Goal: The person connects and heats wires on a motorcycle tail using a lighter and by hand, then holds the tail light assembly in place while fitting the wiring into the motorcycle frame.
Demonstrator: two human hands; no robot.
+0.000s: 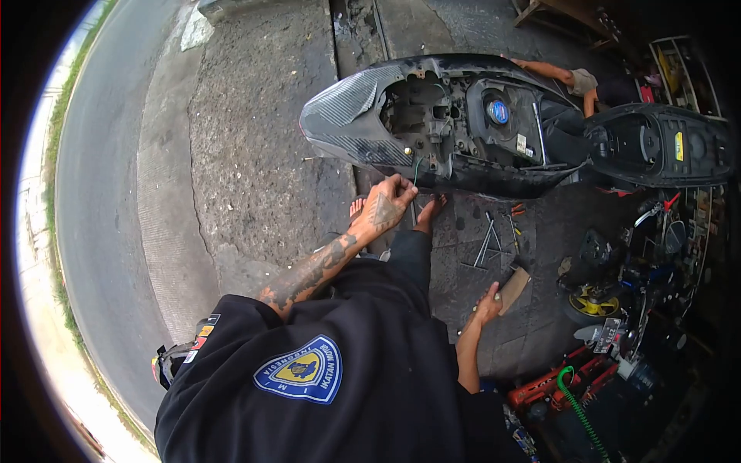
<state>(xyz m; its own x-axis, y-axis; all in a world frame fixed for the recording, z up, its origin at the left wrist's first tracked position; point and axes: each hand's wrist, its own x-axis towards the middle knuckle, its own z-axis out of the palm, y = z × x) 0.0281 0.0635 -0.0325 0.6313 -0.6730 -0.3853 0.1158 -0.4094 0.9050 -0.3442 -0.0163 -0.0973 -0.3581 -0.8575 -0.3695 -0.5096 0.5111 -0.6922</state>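
Observation:
The rear body of a motor scooter [351, 104] lies across the view with its seat [656, 143] tipped open to the right. Near its lower edge, the fingertips of my left hand [388, 202] are pinched together on a thin green wire [417, 171] coming out of the body. My right hand [487, 305] hangs lower right, away from the scooter. Its fingers are closed around a flat brown piece [513, 292] with a dark far edge; its exact kind is unclear. A blue-topped cap [498, 112] shows in the opened underseat area.
T-handled wrenches [485, 241] and red-handled pliers [517, 209] lie on the floor below the scooter. Another person's arm [548, 69] reaches the scooter's far side. Lower right are a red tool rack [548, 386], a green coiled hose [575, 409] and a yellow wheel [594, 303].

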